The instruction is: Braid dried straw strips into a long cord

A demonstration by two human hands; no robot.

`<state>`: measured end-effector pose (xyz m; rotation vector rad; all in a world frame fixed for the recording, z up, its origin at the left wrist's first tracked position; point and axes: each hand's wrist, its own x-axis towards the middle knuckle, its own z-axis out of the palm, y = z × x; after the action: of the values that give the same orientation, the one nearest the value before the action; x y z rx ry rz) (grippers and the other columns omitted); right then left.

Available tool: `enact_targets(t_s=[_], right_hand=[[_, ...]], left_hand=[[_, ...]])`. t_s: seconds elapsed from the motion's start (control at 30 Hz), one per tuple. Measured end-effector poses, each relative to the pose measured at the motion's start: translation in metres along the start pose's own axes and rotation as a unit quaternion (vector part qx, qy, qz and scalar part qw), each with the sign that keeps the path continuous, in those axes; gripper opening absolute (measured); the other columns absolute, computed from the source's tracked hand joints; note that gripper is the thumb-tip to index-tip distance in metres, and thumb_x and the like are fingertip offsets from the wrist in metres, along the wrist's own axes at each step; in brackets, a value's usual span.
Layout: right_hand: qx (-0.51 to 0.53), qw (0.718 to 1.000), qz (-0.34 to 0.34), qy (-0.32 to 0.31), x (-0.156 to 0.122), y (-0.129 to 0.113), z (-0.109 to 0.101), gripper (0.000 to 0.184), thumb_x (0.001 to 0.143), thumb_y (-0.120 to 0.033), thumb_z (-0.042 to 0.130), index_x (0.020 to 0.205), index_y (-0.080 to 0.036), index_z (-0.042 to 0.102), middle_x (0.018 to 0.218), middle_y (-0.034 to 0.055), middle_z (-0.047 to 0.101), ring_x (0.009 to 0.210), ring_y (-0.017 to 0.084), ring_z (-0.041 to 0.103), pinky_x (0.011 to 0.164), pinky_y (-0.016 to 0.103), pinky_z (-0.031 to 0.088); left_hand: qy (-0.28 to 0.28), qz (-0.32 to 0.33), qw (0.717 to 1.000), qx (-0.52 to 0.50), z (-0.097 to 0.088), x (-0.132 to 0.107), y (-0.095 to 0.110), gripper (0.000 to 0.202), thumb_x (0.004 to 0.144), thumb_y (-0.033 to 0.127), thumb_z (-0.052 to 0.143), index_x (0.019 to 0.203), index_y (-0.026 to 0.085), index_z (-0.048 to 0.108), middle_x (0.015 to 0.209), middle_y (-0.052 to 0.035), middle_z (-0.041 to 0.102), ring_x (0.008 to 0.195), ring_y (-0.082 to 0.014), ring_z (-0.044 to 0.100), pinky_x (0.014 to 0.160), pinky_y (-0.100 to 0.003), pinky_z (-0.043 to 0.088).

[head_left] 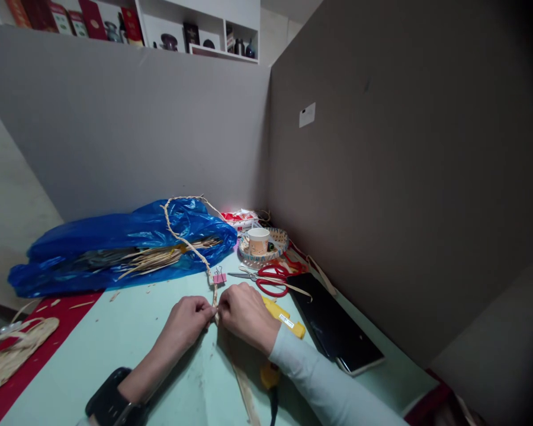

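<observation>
A pale plant-fibre braid (172,228) curves over the blue bag and comes down to a pink binder clip (219,278). Just below that clip, my left hand (190,312) pinches the braid from the left side. My right hand (244,310) closes on the same spot from the right, its fingertips almost touching the left ones. Loose flat fibre strips (244,390) trail from beneath the hands toward the table's near edge. Fine detail between the fingertips is hidden.
Red-handled scissors (273,279), a yellow tool (288,319) and a black tablet-like slab (333,325) lie to the right. Behind stand a paper cup (258,241) in a woven basket (284,239) and a blue plastic bag (93,236) with dry stalks. Woven work (22,349) lies left.
</observation>
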<state>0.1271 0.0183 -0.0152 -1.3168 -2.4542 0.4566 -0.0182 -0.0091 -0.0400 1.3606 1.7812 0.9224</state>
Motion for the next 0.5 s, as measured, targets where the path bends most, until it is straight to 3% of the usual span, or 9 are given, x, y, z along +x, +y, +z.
enact_targets(t_s=[0.23,0.37,0.5], right_hand=[[-0.116,0.991,-0.061,0.026,-0.014,-0.009,0.012,0.018,0.083,-0.019,0.050,0.090,-0.012,0.065,0.087,0.0157,0.066,0.087,0.027,0.061,0.072,0.035,0.040],[-0.135,0.986,-0.092,0.033,-0.023,-0.017,0.020,0.015,0.084,-0.014,0.050,0.092,-0.012,0.062,0.084,0.0135,0.064,0.084,0.024,0.060,0.073,0.034,0.041],[-0.145,0.982,-0.118,0.030,-0.031,-0.025,0.022,0.015,0.085,-0.011,0.049,0.091,-0.013,0.062,0.084,0.0115,0.064,0.082,0.023,0.060,0.071,0.035,0.042]], left_hand=[[0.033,0.051,0.997,0.046,0.003,-0.001,0.002,0.019,0.060,0.029,0.049,0.045,0.023,0.039,0.048,0.0039,0.044,0.058,-0.0161,0.039,0.056,-0.027,0.022],[0.002,0.047,0.999,-0.005,0.002,0.005,-0.010,0.013,0.052,0.028,0.048,0.045,0.023,0.039,0.049,0.0048,0.043,0.057,-0.0147,0.037,0.054,-0.027,0.023],[-0.042,0.019,0.996,-0.081,0.001,0.007,-0.022,0.022,0.056,0.037,0.052,0.047,0.023,0.038,0.044,0.0081,0.035,0.048,-0.0102,0.030,0.048,-0.025,0.021]])
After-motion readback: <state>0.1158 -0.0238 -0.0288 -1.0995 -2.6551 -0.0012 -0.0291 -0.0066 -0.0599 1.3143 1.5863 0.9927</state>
